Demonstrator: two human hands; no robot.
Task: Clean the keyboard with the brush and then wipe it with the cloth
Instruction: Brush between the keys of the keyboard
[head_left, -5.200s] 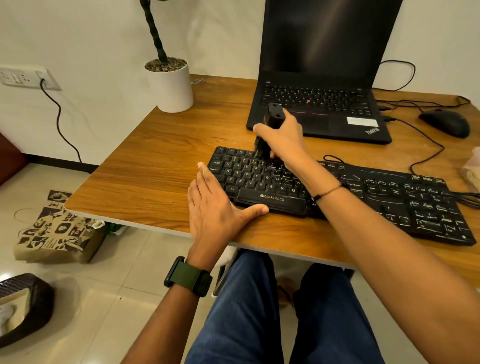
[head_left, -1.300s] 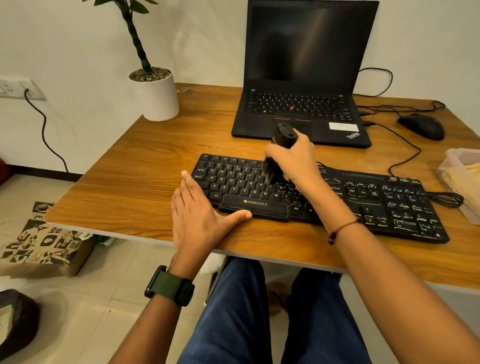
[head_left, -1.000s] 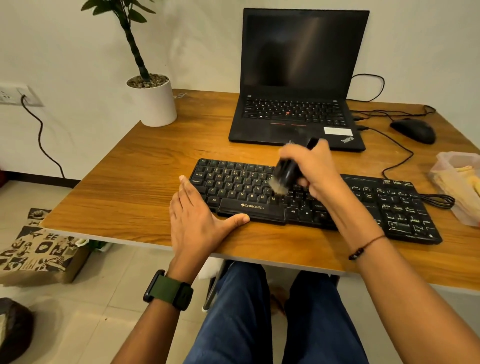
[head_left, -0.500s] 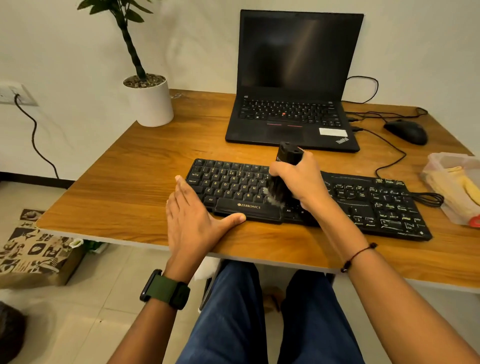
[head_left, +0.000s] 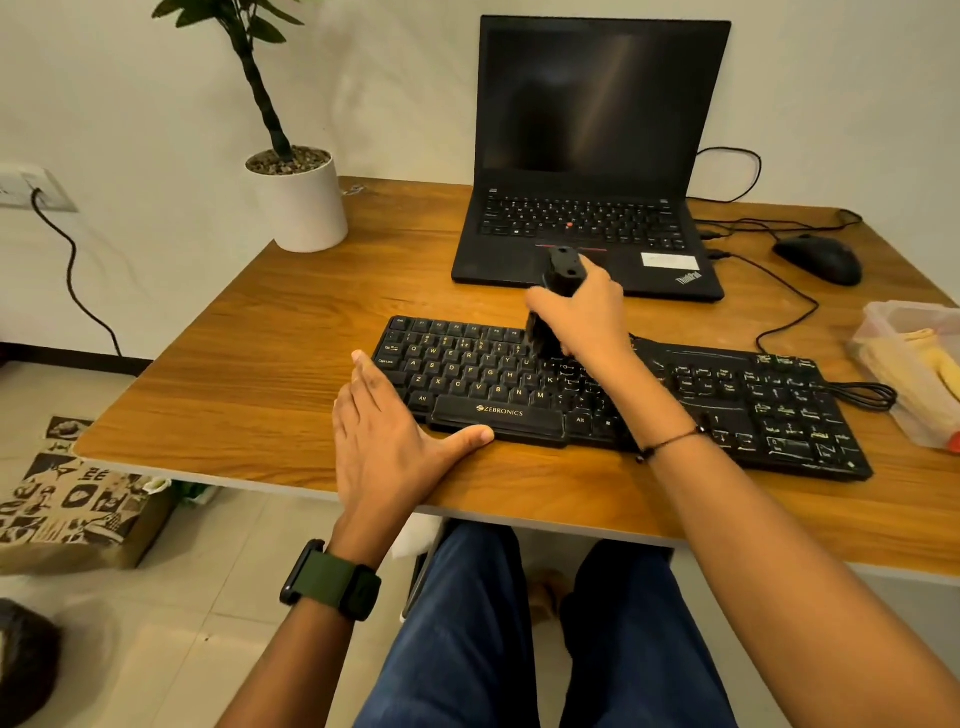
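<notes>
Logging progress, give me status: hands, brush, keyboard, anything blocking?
Right hand grips brush, upright on keyboard top rows. Left hand flat on table, bracing keyboard's corner. Nothing blocking.

"ZEBRONICS" on keyboard (head_left: 613, 410) spacebar; "ThinkPad" on laptop (head_left: 592, 156) palmrest.

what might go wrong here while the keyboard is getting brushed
1. The left hand only lies flat at the corner of the black wired keyboard, so firm strokes might slide it.
2. The right hand grips the black brush close to the open black laptop; swept dust could land on its keys.
3. The keyboard's black cable coils beside the clear plastic container and might snag it.
</notes>
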